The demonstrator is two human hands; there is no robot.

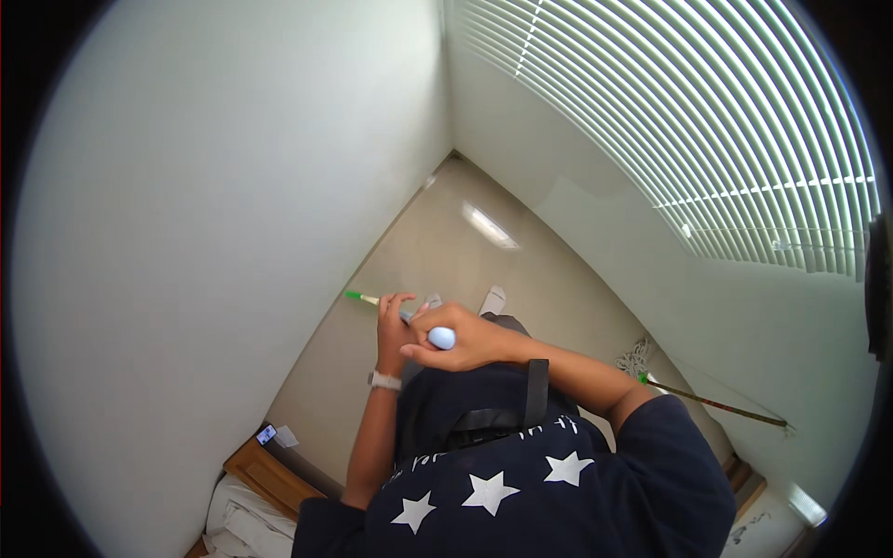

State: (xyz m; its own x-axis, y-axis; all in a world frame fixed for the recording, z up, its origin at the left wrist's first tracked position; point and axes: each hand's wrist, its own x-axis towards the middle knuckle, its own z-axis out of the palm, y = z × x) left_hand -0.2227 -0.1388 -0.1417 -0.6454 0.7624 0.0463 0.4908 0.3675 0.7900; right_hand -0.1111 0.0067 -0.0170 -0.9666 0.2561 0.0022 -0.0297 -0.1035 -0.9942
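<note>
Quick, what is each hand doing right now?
Left hand: closed around the long handle with the green tip, lower down.
Right hand: closed over the handle's pale blue rounded top end.

Plain white wall [186, 232] on the left, meeting a second wall at a corner. Closed white slatted blinds [707, 121] over a window on the right, daylight glowing through. Glossy beige floor [437, 242] with a bright reflection. Wooden furniture [265, 476] at lower left, white bedding [244, 525] beside it.
</note>
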